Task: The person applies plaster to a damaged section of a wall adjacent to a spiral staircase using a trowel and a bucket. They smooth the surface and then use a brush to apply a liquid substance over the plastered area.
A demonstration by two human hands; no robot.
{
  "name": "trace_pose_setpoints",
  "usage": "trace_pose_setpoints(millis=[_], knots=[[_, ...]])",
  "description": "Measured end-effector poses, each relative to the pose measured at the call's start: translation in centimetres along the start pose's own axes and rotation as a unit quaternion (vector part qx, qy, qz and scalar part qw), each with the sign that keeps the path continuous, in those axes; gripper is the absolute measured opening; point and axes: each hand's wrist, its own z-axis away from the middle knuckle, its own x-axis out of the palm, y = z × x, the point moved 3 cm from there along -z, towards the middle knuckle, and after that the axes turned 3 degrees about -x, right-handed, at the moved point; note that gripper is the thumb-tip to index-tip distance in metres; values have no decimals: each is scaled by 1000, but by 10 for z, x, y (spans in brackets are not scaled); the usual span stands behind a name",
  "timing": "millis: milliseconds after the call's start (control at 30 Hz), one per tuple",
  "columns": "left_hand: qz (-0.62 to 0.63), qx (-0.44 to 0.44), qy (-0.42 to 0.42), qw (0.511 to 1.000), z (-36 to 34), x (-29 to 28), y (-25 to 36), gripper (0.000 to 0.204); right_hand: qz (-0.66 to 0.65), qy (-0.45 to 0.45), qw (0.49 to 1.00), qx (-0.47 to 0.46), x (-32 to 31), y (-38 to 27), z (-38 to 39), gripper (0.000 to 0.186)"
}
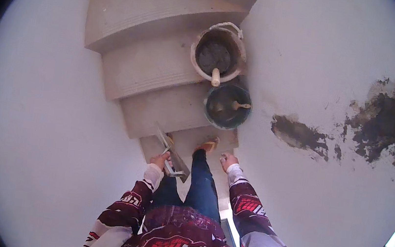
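My left hand (160,160) is closed around the handle of a plastering trowel (180,167). Its long, flat metal blade slants in front of my legs. On the other side, my right hand (228,162) hangs loosely curled near the wall, with nothing visible in it. Ahead on the stairs stands a pale bucket (236,70) with a rope handle and grey mortar inside; a tool with a light wooden handle (216,78) leans at its near rim. Just nearer is a dark bucket (207,112) with murky liquid, and a brush (242,106) rests across its side.
Curved, pale steps (148,63) rise ahead between white walls. Dark, rough patches (385,119) mark the right wall (314,54), with a smaller patch (299,134) nearer the buckets. My brown shoe (208,145) is on a low step, and the left wall (40,79) is plain white.
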Motion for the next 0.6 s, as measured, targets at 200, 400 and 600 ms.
trace_pose_setpoints(millis=[200, 400, 600], knots=[[-189, 150, 30, 970, 33, 51, 100, 31, 98, -1, 995, 16, -16, -49, -67, 36], [-345, 313, 11, 885, 30, 84, 141, 45, 254, 81, 964, -23, -57, -31, -180, 37], [-501, 433, 48, 748, 27, 41, 81, 44, 490, 216, 840, -85, -87, -34, -255, 40]])
